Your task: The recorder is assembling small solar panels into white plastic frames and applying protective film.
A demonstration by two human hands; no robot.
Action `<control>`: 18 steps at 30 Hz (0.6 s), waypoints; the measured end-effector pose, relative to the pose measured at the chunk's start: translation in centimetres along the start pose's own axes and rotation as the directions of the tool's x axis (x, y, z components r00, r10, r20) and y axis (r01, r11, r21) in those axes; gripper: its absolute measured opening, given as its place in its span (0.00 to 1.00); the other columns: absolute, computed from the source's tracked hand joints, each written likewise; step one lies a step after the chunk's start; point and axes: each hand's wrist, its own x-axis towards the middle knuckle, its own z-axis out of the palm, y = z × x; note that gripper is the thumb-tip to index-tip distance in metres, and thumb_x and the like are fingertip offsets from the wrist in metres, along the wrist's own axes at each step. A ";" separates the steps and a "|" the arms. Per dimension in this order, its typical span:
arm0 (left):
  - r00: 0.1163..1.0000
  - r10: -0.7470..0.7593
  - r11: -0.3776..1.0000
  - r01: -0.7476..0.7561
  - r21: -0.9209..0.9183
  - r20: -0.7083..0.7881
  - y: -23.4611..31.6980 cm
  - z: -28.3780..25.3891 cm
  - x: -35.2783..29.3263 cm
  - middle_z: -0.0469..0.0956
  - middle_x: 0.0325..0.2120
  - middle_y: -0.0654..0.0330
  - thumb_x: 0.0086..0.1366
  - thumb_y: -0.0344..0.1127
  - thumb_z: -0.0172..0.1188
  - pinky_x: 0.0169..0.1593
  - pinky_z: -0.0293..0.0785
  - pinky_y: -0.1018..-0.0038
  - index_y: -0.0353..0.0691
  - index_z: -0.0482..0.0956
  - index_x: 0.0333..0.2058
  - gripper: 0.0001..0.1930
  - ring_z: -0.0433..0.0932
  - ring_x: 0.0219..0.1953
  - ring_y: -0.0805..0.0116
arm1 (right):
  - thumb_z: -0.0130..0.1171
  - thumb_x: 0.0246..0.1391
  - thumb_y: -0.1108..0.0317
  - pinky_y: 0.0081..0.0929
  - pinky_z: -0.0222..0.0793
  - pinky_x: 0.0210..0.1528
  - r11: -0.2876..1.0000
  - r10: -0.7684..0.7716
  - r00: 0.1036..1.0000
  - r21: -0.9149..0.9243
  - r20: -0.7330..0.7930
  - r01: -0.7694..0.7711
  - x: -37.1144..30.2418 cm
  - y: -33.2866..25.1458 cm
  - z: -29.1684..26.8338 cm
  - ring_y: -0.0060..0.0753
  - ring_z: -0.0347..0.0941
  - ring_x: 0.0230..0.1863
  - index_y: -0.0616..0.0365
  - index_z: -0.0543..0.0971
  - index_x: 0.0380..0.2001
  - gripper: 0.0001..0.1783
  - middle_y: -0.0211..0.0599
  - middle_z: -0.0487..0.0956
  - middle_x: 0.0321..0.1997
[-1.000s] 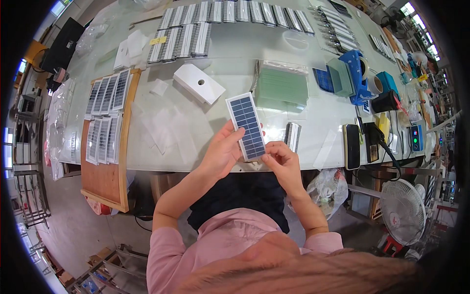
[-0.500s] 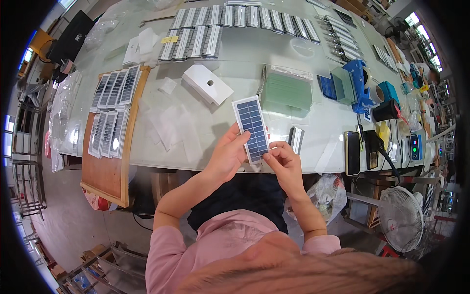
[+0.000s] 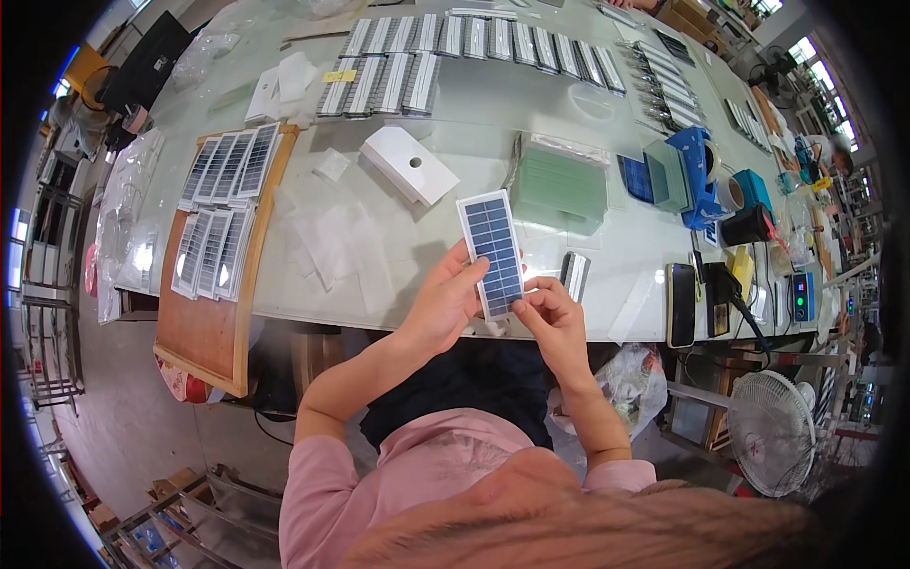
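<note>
A small solar panel (image 3: 495, 245), blue cells with a white border, is held up above the table's front edge. My left hand (image 3: 445, 296) grips its left side, with the thumb lying across the cells. At the lower right corner my right hand (image 3: 550, 318) pinches the panel between thumb and fingers. Just right of that hand lies a small stack of silvery strips (image 3: 574, 275). Beyond the panel sit a white box with a round hole (image 3: 408, 164) and a stack of greenish glass sheets (image 3: 561, 185).
A wooden tray (image 3: 204, 337) with several solar panels (image 3: 232, 166) overhangs the table's left front edge. Rows of wrapped strips (image 3: 474, 40) line the back. To the right are a blue tape dispenser (image 3: 697, 175), a phone (image 3: 681, 303) and, below, a fan (image 3: 773, 431).
Both hands keep the same hold on the solar panel. The view has shifted slightly, so the table and everything on it appear a little displaced.
</note>
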 end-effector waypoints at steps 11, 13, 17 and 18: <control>0.981 -0.157 0.973 0.134 0.186 0.111 0.6 -1.4 0.1 0.77 0.52 0.54 0.75 0.34 0.46 0.59 0.73 0.64 0.38 0.65 0.61 0.19 0.78 0.54 0.63 | 0.70 0.50 0.62 0.16 0.55 0.24 0.923 -0.092 0.996 -0.376 -0.004 0.084 4.5 -3.5 -2.4 0.11 0.60 0.22 0.58 0.78 0.37 0.16 0.22 0.74 0.25; 0.952 -0.263 0.947 0.225 0.228 0.154 0.8 -1.4 -0.1 0.77 0.51 0.56 0.74 0.33 0.47 0.56 0.76 0.67 0.36 0.66 0.61 0.19 0.79 0.52 0.65 | 0.66 0.55 0.67 0.13 0.54 0.27 0.898 -0.005 0.995 -0.438 0.095 0.046 5.8 -5.8 -1.7 0.09 0.60 0.27 0.60 0.78 0.37 0.10 0.19 0.72 0.28; 0.885 -0.459 0.819 0.392 0.419 0.071 1.6 -2.7 0.0 0.81 0.44 0.57 0.73 0.36 0.52 0.46 0.79 0.73 0.35 0.68 0.58 0.19 0.81 0.43 0.71 | 0.70 0.51 0.65 0.17 0.61 0.35 0.940 0.189 0.939 -0.329 0.288 -0.088 7.6 -4.1 -2.6 0.15 0.64 0.32 0.60 0.80 0.30 0.10 0.23 0.75 0.31; 0.889 -0.454 0.823 0.391 0.413 0.065 2.1 -3.3 0.1 0.81 0.44 0.57 0.73 0.36 0.52 0.46 0.79 0.73 0.35 0.68 0.58 0.19 0.81 0.43 0.71 | 0.70 0.51 0.65 0.17 0.61 0.35 0.940 0.193 0.935 -0.331 0.298 -0.088 7.3 -3.7 -2.7 0.15 0.64 0.32 0.60 0.80 0.30 0.10 0.23 0.75 0.31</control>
